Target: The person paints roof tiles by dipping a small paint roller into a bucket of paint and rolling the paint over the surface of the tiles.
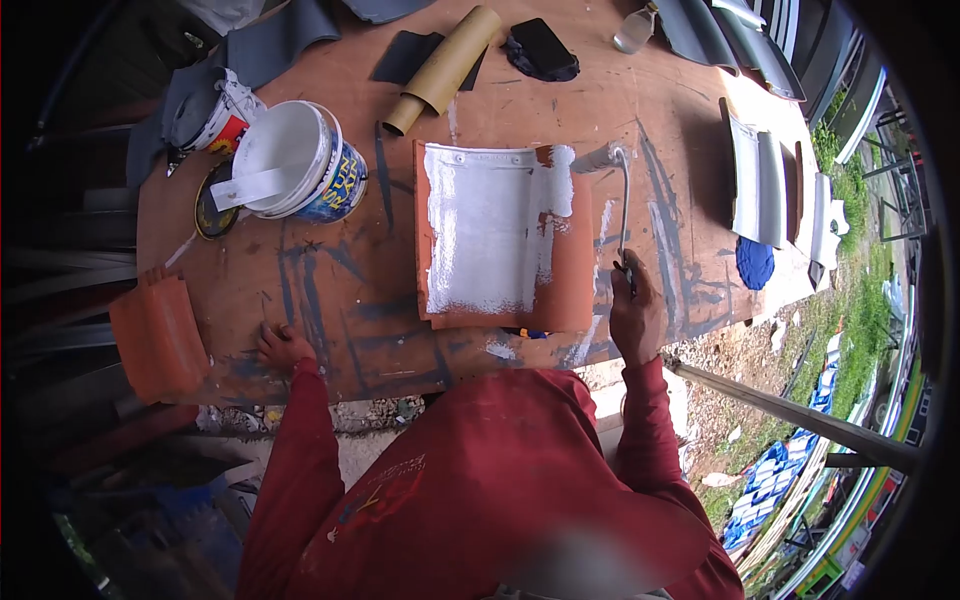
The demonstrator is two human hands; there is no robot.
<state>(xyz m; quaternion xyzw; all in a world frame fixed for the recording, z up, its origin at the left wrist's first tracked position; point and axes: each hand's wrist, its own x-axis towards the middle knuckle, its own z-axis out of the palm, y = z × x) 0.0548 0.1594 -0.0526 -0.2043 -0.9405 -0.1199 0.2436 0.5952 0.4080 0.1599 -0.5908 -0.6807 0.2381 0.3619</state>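
My right hand (637, 310) is closed around the dark handle of a paint roller (600, 158). Its white roller head lies at the upper right edge of a clay roof tile (572, 285). White paint (485, 235) covers most of the tile's trough and part of its raised right side; bare orange shows along the right and bottom. My left hand (286, 347) rests on the table near the front edge, fingers spread and holding nothing. An unpainted orange tile (162, 335) lies to its left. Beyond it stands a white paint bucket (285, 160).
The wooden table (400, 275) bears grey paint streaks. A cardboard tube (445, 70), a black phone (542, 45) and a glass jar (633, 32) sit at the back. Painted tiles (757, 190) and a blue cloth (755, 263) lie right. A pole (790, 415) extends beside my right arm.
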